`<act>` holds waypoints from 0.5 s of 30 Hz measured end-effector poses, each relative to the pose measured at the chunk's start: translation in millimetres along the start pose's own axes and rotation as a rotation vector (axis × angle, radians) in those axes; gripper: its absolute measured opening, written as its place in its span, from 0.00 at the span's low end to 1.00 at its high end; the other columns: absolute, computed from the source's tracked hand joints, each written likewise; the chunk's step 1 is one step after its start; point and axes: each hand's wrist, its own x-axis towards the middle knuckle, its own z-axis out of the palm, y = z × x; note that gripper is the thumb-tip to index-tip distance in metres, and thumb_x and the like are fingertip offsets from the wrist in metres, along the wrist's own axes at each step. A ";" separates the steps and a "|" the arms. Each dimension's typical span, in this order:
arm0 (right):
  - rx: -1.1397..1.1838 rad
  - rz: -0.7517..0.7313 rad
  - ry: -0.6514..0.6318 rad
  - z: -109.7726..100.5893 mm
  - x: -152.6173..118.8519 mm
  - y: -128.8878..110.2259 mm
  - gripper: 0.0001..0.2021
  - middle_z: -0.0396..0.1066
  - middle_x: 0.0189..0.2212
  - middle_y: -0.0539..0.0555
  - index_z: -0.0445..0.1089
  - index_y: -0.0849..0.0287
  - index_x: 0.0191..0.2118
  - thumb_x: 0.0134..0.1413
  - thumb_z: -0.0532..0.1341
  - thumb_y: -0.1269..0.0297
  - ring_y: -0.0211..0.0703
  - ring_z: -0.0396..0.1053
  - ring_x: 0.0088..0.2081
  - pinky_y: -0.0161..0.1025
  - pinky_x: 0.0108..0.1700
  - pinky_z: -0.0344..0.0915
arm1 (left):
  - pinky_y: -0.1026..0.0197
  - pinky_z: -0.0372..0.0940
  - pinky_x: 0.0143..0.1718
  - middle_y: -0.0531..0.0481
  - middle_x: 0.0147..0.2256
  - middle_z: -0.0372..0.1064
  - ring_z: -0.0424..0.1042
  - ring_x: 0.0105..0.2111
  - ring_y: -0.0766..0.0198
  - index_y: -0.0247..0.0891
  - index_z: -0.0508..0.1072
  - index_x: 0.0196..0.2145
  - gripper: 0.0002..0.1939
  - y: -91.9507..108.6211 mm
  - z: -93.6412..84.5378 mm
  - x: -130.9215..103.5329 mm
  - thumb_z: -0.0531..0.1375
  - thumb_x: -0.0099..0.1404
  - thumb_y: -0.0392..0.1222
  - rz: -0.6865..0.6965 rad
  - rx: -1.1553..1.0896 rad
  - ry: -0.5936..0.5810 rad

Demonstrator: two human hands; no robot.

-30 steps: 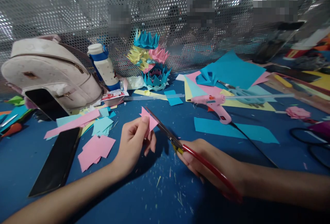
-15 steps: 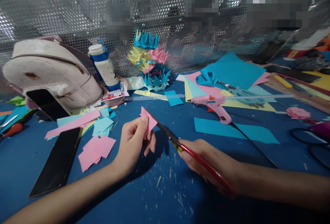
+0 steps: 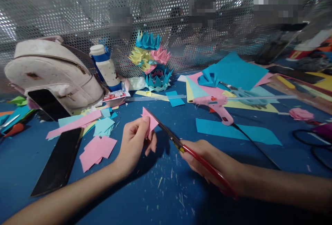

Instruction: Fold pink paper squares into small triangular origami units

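Observation:
Between the thumb and fingers of my left hand is a folded, triangular piece of pink paper. Red-handled scissors are in my right hand, their blades lying along the upper right edge of the pink paper. The blades look closed or nearly so. Left of my left hand lies a small pile of pink paper squares, with light-blue paper squares just behind it.
A phone lies at left, near a white backpack and a bottle. Folded paper flowers stand at the back. A pink glue gun, its cord, and a blue paper strip lie at right. Paper scraps dot the blue table.
Almost nothing differs. Both hands, the pink paper and the scissors hold the same position, and the whole view has shifted very slightly.

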 end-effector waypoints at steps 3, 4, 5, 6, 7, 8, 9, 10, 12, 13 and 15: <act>-0.007 -0.009 -0.004 0.0 -0.4 3.1 0.21 0.54 0.19 0.44 0.54 0.57 0.28 0.70 0.45 0.48 0.32 0.50 0.21 0.32 0.23 0.49 | 0.68 0.49 0.13 0.54 0.13 0.64 0.56 0.10 0.73 0.39 0.60 0.20 0.26 -0.2 -1.2 0.8 0.55 0.72 0.56 0.006 0.008 0.005; -0.008 -0.008 -0.005 -0.1 -0.5 4.0 0.21 0.54 0.19 0.45 0.54 0.57 0.28 0.70 0.45 0.48 0.32 0.51 0.21 0.32 0.23 0.50 | 0.68 0.49 0.13 0.54 0.13 0.64 0.56 0.10 0.73 0.39 0.60 0.20 0.26 -0.3 -1.5 1.0 0.55 0.72 0.56 0.008 0.011 0.008; -0.009 -0.005 -0.002 -0.4 -0.5 4.6 0.22 0.54 0.19 0.44 0.54 0.57 0.28 0.70 0.45 0.48 0.32 0.51 0.21 0.32 0.23 0.50 | 0.68 0.49 0.13 0.54 0.14 0.64 0.56 0.10 0.73 0.39 0.60 0.20 0.26 -0.5 -1.7 1.3 0.55 0.72 0.56 0.011 0.013 0.010; -0.011 -0.005 0.000 -0.8 -0.5 5.0 0.22 0.54 0.19 0.45 0.54 0.57 0.28 0.70 0.46 0.48 0.32 0.51 0.22 0.32 0.23 0.50 | 0.68 0.49 0.13 0.54 0.14 0.64 0.56 0.10 0.73 0.39 0.61 0.20 0.26 -0.7 -1.9 1.6 0.55 0.72 0.56 0.012 0.015 0.012; -0.012 -0.009 0.001 -1.2 -0.5 5.0 0.22 0.55 0.19 0.45 0.54 0.57 0.28 0.69 0.47 0.47 0.32 0.51 0.22 0.32 0.24 0.50 | 0.68 0.49 0.13 0.54 0.14 0.64 0.56 0.10 0.73 0.39 0.61 0.20 0.26 -0.9 -2.0 1.8 0.55 0.72 0.56 0.013 0.017 0.014; -0.013 -0.009 0.000 -1.6 -0.5 4.8 0.22 0.55 0.19 0.45 0.54 0.57 0.28 0.69 0.47 0.47 0.32 0.51 0.22 0.32 0.24 0.50 | 0.68 0.49 0.13 0.54 0.14 0.64 0.56 0.10 0.73 0.39 0.61 0.20 0.26 -1.2 -2.2 2.1 0.55 0.71 0.56 0.014 0.018 0.014; -0.016 -0.009 0.001 -2.0 -0.5 4.5 0.22 0.55 0.20 0.45 0.55 0.58 0.27 0.69 0.47 0.47 0.32 0.51 0.22 0.32 0.24 0.50 | 0.68 0.49 0.13 0.54 0.14 0.64 0.56 0.10 0.73 0.39 0.61 0.20 0.26 -1.4 -2.3 2.4 0.55 0.71 0.56 0.015 0.018 0.013; -0.020 -0.011 0.002 -2.3 -0.5 4.1 0.23 0.55 0.20 0.45 0.55 0.58 0.27 0.70 0.47 0.47 0.32 0.51 0.22 0.32 0.24 0.50 | 0.68 0.50 0.13 0.54 0.14 0.64 0.56 0.10 0.73 0.39 0.61 0.20 0.26 -1.6 -2.5 2.5 0.55 0.71 0.56 0.016 0.018 0.012; -0.031 -0.011 0.001 -2.6 -0.9 3.4 0.23 0.55 0.19 0.45 0.54 0.57 0.27 0.70 0.46 0.48 0.32 0.51 0.22 0.32 0.24 0.50 | 0.68 0.50 0.13 0.54 0.14 0.64 0.56 0.10 0.73 0.39 0.61 0.20 0.26 -1.8 -2.9 2.6 0.55 0.71 0.56 0.016 0.017 0.010; -0.037 -0.012 0.003 -2.5 -1.2 3.2 0.23 0.55 0.19 0.45 0.54 0.57 0.27 0.70 0.45 0.48 0.32 0.51 0.22 0.32 0.24 0.50 | 0.68 0.49 0.13 0.54 0.14 0.64 0.56 0.10 0.73 0.39 0.61 0.20 0.26 -1.9 -3.0 2.5 0.55 0.72 0.56 0.016 0.017 0.009; -0.040 -0.016 0.004 -1.9 -1.6 2.9 0.23 0.55 0.19 0.45 0.54 0.57 0.27 0.71 0.44 0.48 0.32 0.50 0.22 0.32 0.24 0.50 | 0.68 0.49 0.13 0.54 0.14 0.64 0.56 0.10 0.73 0.39 0.61 0.20 0.26 -1.8 -3.3 2.0 0.55 0.72 0.55 0.016 0.019 0.009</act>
